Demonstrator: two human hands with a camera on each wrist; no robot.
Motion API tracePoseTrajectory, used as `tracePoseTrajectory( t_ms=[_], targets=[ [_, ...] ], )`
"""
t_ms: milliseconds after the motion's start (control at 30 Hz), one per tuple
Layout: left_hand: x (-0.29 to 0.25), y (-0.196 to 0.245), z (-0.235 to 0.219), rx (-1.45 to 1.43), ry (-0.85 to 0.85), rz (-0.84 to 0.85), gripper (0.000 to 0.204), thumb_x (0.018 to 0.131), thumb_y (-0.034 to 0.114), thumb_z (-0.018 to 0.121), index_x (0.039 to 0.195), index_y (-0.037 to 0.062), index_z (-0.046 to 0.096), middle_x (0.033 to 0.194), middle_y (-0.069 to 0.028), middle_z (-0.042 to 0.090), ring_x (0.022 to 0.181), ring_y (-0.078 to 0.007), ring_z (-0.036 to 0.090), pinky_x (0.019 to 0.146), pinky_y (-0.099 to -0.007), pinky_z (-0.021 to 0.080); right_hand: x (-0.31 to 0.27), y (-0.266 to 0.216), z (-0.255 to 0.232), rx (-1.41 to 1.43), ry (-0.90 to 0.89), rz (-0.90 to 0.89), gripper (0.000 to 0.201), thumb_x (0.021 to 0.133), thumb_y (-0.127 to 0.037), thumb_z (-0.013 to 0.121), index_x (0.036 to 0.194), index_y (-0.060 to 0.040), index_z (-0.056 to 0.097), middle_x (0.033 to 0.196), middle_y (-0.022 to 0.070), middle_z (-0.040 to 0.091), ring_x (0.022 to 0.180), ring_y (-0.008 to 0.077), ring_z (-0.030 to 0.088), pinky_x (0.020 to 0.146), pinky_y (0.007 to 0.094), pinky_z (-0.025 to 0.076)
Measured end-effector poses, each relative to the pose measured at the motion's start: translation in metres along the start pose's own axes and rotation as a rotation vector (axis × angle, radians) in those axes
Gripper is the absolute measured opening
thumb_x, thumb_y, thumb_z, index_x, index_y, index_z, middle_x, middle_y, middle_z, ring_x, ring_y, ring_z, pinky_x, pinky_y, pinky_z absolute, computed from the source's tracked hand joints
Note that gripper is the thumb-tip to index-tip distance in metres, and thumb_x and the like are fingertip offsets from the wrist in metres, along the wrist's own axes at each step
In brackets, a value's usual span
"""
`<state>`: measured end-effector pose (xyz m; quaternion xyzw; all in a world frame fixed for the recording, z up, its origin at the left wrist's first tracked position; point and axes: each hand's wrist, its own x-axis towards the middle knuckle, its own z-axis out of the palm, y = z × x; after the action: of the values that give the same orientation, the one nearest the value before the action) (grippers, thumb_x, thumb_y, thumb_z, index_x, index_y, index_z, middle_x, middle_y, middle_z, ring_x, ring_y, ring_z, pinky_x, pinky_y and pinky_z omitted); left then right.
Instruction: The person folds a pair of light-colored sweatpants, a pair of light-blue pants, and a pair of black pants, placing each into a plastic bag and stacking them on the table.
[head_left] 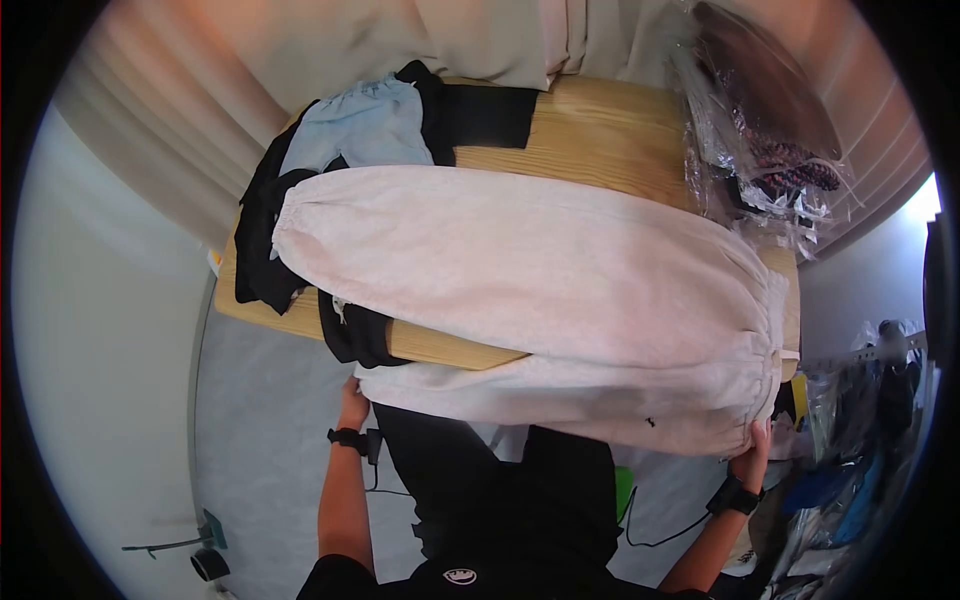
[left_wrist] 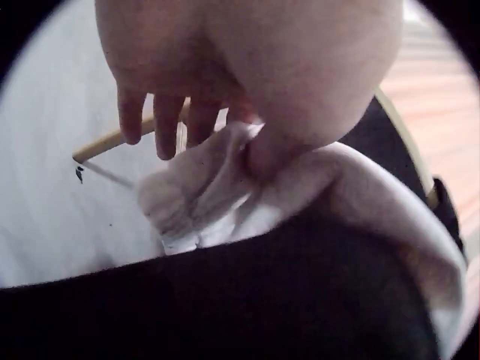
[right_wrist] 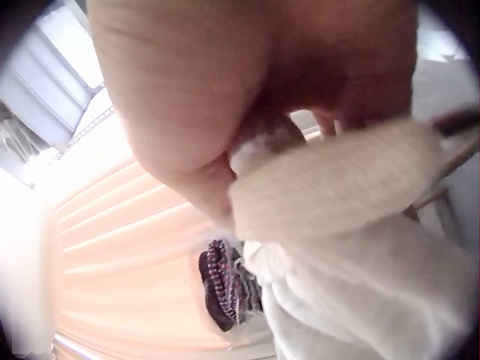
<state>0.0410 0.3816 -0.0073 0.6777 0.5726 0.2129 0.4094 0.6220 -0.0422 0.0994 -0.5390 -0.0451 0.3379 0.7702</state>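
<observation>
- Pale sweatpants are lying across the wooden table, mid-frame, covering most of it.
- Left hand is half hidden under the cuff in the head view; the wrist view is showing it pinching fabric.
- Right hand, lower right, is gripping the waistband.

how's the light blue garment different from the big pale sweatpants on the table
The sweatpants are pale pinkish grey and spread across most of the table; the light blue garment is far smaller and lies bunched at the far left corner. Both hands, left and right, hold the sweatpants; nothing touches the blue one. Both have gathered hems.
</observation>
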Motion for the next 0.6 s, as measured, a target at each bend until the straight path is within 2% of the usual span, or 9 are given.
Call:
tracePoseTrajectory(
  t_ms=[67, 133, 167, 267, 333, 433, 500, 533, 600],
  targets=[
    [-0.004, 0.007, -0.003, -0.573, 0.136, -0.197, 0.039, 0.091, 0.019, 0.044, 0.123, -0.0032, 0.050, 0.119, -0.0118, 0.058, 0.109, -0.0225, 0.055, 0.095, -0.0335, 0.041, -0.007, -0.016, 0.024, -0.041, -0.070, -0.179, 0.060, 0.084, -0.013, 0.054, 0.138, -0.0019, 0.030, 0.135, 0.0140, 0.041, 0.123, 0.0268, 0.042, 0.104, 0.0386, 0.032],
    [-0.003, -0.034, -0.035, -0.783, 0.041, -0.040, 0.037, 0.089, 0.021, 0.043, 0.118, -0.0006, 0.053, 0.114, -0.0104, 0.060, 0.108, -0.0239, 0.057, 0.094, -0.0379, 0.044, -0.014, -0.030, 0.045, -0.060, -0.031, -0.291, 0.061, 0.083, -0.013, 0.053, 0.138, -0.0008, 0.029, 0.135, 0.0137, 0.041, 0.124, 0.0266, 0.041, 0.105, 0.0380, 0.031],
    [-0.014, -0.009, -0.050, -0.879, 0.017, -0.060, 0.039, 0.089, 0.022, 0.044, 0.120, -0.0014, 0.051, 0.118, -0.0123, 0.058, 0.112, -0.0245, 0.054, 0.098, -0.0391, 0.041, -0.016, -0.037, 0.051, -0.084, 0.004, -0.394, 0.062, 0.083, -0.014, 0.051, 0.138, 0.0003, 0.028, 0.135, 0.0134, 0.041, 0.125, 0.0263, 0.040, 0.107, 0.0374, 0.029],
    [-0.035, 0.033, -0.097, -0.816, -0.053, -0.055, 0.044, 0.091, 0.025, 0.046, 0.125, -0.0014, 0.047, 0.127, -0.0131, 0.053, 0.118, -0.0251, 0.050, 0.102, -0.0404, 0.037, -0.012, -0.049, 0.060, -0.057, 0.077, -0.473, 0.058, 0.090, -0.017, 0.041, 0.143, -0.0036, 0.021, 0.146, 0.0154, 0.030, 0.134, 0.0291, 0.029, 0.112, 0.0396, 0.019],
    [-0.047, 0.053, -0.124, -0.759, 0.106, -0.066, 0.045, 0.092, 0.029, 0.045, 0.126, 0.0000, 0.047, 0.125, -0.0125, 0.054, 0.116, -0.0258, 0.052, 0.100, -0.0406, 0.040, -0.009, -0.054, 0.062, -0.019, 0.101, -0.488, 0.054, 0.092, -0.016, 0.040, 0.141, -0.0007, 0.024, 0.144, 0.0134, 0.033, 0.132, 0.0278, 0.032, 0.111, 0.0391, 0.021],
    [-0.060, 0.096, -0.165, -0.970, 0.058, -0.217, 0.044, 0.093, 0.032, 0.045, 0.126, 0.0031, 0.047, 0.123, -0.0128, 0.055, 0.111, -0.0261, 0.055, 0.095, -0.0415, 0.044, -0.006, -0.067, 0.067, 0.147, 0.079, -0.471, 0.046, 0.098, -0.016, 0.035, 0.141, 0.0010, 0.027, 0.144, 0.0113, 0.035, 0.131, 0.0254, 0.035, 0.111, 0.0397, 0.022],
    [-0.070, 0.154, -0.168, -0.851, 0.048, -0.279, 0.042, 0.091, 0.035, 0.048, 0.119, 0.0029, 0.051, 0.114, -0.0126, 0.059, 0.102, -0.0248, 0.059, 0.089, -0.0396, 0.047, -0.001, -0.075, 0.062, 0.398, 0.106, -0.449, 0.046, 0.098, -0.018, 0.035, 0.140, 0.0002, 0.029, 0.142, 0.0115, 0.038, 0.130, 0.0238, 0.036, 0.111, 0.0391, 0.021],
    [-0.072, 0.169, -0.167, -0.734, 0.035, -0.335, 0.042, 0.090, 0.037, 0.051, 0.112, 0.0026, 0.055, 0.105, -0.0124, 0.063, 0.094, -0.0236, 0.062, 0.083, -0.0377, 0.050, -0.001, -0.074, 0.062, 0.165, 0.085, -0.596, 0.045, 0.098, -0.021, 0.035, 0.138, 0.0002, 0.032, 0.141, 0.0102, 0.039, 0.129, 0.0236, 0.037, 0.111, 0.0391, 0.021],
    [-0.065, 0.152, -0.164, -0.703, -0.027, -0.421, 0.045, 0.089, 0.040, 0.052, 0.115, 0.0034, 0.053, 0.108, -0.0133, 0.061, 0.097, -0.0244, 0.061, 0.085, -0.0394, 0.049, 0.004, -0.080, 0.063, 0.247, 0.093, -0.552, 0.045, 0.098, -0.022, 0.035, 0.137, 0.0005, 0.034, 0.140, 0.0102, 0.040, 0.129, 0.0236, 0.037, 0.111, 0.0386, 0.022]
  ],
)
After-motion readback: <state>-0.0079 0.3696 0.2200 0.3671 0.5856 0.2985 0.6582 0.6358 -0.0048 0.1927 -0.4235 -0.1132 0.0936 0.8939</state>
